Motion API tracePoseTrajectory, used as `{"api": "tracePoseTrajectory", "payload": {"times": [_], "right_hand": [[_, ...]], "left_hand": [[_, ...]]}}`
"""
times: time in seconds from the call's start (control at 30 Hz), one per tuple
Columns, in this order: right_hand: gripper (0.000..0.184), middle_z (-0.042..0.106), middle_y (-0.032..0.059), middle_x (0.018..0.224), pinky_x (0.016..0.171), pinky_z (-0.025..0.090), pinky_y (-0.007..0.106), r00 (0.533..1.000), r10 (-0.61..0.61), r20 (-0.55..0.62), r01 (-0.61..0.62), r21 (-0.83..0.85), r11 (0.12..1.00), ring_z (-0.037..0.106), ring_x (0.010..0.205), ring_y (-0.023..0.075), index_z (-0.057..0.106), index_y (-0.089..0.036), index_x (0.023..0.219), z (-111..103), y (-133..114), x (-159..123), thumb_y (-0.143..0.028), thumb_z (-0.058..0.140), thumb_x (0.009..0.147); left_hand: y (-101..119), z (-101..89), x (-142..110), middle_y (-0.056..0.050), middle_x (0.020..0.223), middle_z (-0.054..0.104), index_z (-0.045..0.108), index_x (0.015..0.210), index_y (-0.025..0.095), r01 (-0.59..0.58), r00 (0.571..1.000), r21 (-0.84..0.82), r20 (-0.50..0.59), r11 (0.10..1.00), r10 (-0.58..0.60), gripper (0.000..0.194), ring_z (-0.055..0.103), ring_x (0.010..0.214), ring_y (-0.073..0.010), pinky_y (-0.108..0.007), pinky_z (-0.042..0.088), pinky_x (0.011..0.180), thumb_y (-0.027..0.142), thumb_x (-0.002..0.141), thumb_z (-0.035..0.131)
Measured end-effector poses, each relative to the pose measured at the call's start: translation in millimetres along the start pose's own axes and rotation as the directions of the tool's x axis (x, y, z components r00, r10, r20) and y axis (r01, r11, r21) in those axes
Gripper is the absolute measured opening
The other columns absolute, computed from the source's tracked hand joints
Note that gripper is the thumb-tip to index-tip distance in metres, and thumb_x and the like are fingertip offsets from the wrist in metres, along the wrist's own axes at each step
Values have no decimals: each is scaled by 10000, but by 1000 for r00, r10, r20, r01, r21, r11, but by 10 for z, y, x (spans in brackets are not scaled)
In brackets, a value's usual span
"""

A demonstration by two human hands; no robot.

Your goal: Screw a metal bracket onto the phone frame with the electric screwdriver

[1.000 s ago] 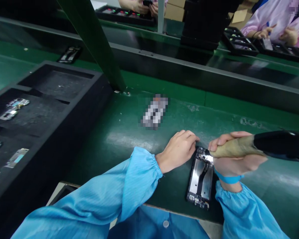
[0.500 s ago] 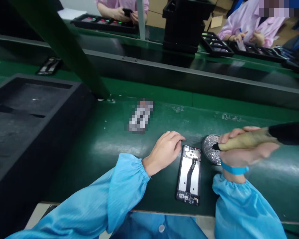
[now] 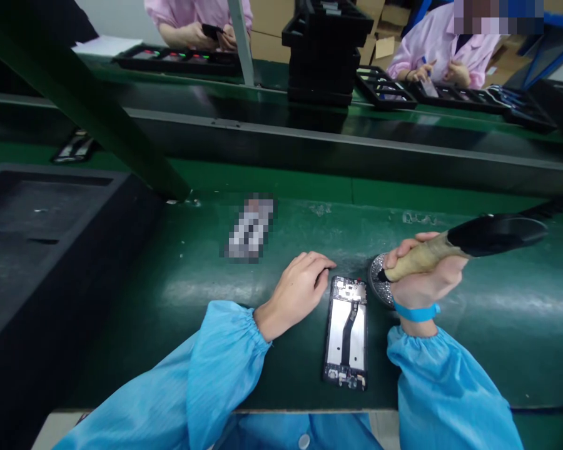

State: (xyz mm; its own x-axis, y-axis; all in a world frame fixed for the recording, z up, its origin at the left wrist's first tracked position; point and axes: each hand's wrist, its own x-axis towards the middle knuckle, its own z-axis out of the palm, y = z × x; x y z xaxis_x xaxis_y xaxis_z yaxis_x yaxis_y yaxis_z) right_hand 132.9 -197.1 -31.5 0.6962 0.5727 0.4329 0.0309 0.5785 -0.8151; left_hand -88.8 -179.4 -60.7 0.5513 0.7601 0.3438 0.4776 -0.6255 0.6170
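Observation:
A disassembled phone lies on the green bench in front of me, its circuit boards, silver plate and black ribbon cable exposed. My left hand rests palm down beside its upper left corner, fingers loosely bent and apart, nothing visible in it. My right hand is wrapped round a corded electric screwdriver with a tan-wrapped grip and black rear end. The tool's dark tip points down at a round dish with a glittering surface, just right of the phone. The right hand partly hides this dish.
A blurred-out phone-like part lies farther up the bench. At left stands a large black foam tray, with a green post behind it. Another opened phone lies beyond. Across the line are stacked black trays and two people in pink.
The whole view has shifted, so the bench things appear farther left and slightly lower. My right hand has tilted the screwdriver's rear end, its tip staying over the dish. My left hand stays beside the phone.

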Motion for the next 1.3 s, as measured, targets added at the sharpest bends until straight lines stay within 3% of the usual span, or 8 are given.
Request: {"api": "tracePoseTrajectory", "payload": {"times": [0.17, 0.23, 0.33, 0.47, 0.6, 0.87, 1.1, 1.3], "right_hand": [[661, 535, -23, 631, 346, 400, 322, 997, -54, 46, 51, 55, 997, 467, 412, 174, 680, -284, 954, -98, -181, 70, -934, 633, 842], [665, 556, -15, 678, 381, 450, 349, 994, -84, 64, 80, 60, 995, 480, 448, 183, 700, -290, 1028, -90, -270, 27, -933, 645, 865], [601, 586, -4, 681, 444, 521, 382, 970, -24, 244, 2, 93, 996, 532, 474, 210, 723, -289, 1119, -23, -328, -148, -855, 584, 968], [375, 674, 15, 743, 515, 566, 388, 879, 79, 471, -175, 164, 971, 609, 525, 224, 742, -291, 1140, 48, -298, -396, -615, 588, 1028], [343, 706, 19, 774, 549, 593, 395, 865, 94, 492, -194, 156, 969, 636, 560, 226, 764, -277, 1226, 65, -294, -461, -536, 642, 1037], [416, 696, 42, 778, 554, 595, 411, 849, 120, 515, -222, 141, 965, 653, 583, 244, 782, -281, 1200, 17, -302, -460, -546, 487, 1071], [518, 662, 20, 731, 472, 540, 389, 890, 44, 454, -104, 108, 989, 586, 500, 228, 767, -282, 1145, 75, -227, -577, -681, 447, 1062], [422, 647, -15, 689, 422, 522, 369, 894, 63, 443, -131, 125, 983, 562, 440, 214, 732, -295, 1124, 145, -177, -515, -688, 634, 1004]], "left_hand": [[55, 27, 25, -62, 1223, 803, 756, 1243, 200, 18, 999, 34, 28, 999, -19, 271, 748, 1134, -251, -440, 601, 1024, 70, 1079, 585], [75, 38, 39, -64, 1235, 799, 752, 1252, 197, 15, 999, 44, 44, 999, -17, 262, 738, 1144, -255, -447, 598, 1031, 83, 1086, 585], [78, 53, 59, -67, 1248, 796, 749, 1243, 194, 20, 999, 41, 48, 999, -22, 249, 729, 1165, -254, -447, 589, 1058, 99, 1096, 571], [63, 72, 72, -76, 1234, 791, 741, 1236, 178, 8, 999, 25, 43, 1000, -9, 254, 726, 1161, -253, -442, 581, 1075, 102, 1103, 538], [63, 79, 75, -80, 1229, 787, 733, 1236, 183, -5, 999, 24, 37, 1000, 5, 257, 724, 1159, -251, -441, 577, 1075, 101, 1102, 529], [78, 68, 78, -77, 1228, 786, 730, 1226, 183, -10, 1000, 23, 28, 1000, 10, 257, 726, 1151, -244, -431, 575, 1076, 89, 1092, 532], [69, 78, 76, -81, 1252, 785, 731, 1230, 198, 11, 998, 19, 58, 1000, -12, 262, 722, 1172, -248, -438, 566, 1096, 105, 1099, 524], [113, 3, 40, -68, 1335, 787, 706, 1332, 223, 4, 991, 16, 134, 1000, -6, 260, 722, 1243, -249, -419, 547, 1076, 169, 1122, 562]]}}
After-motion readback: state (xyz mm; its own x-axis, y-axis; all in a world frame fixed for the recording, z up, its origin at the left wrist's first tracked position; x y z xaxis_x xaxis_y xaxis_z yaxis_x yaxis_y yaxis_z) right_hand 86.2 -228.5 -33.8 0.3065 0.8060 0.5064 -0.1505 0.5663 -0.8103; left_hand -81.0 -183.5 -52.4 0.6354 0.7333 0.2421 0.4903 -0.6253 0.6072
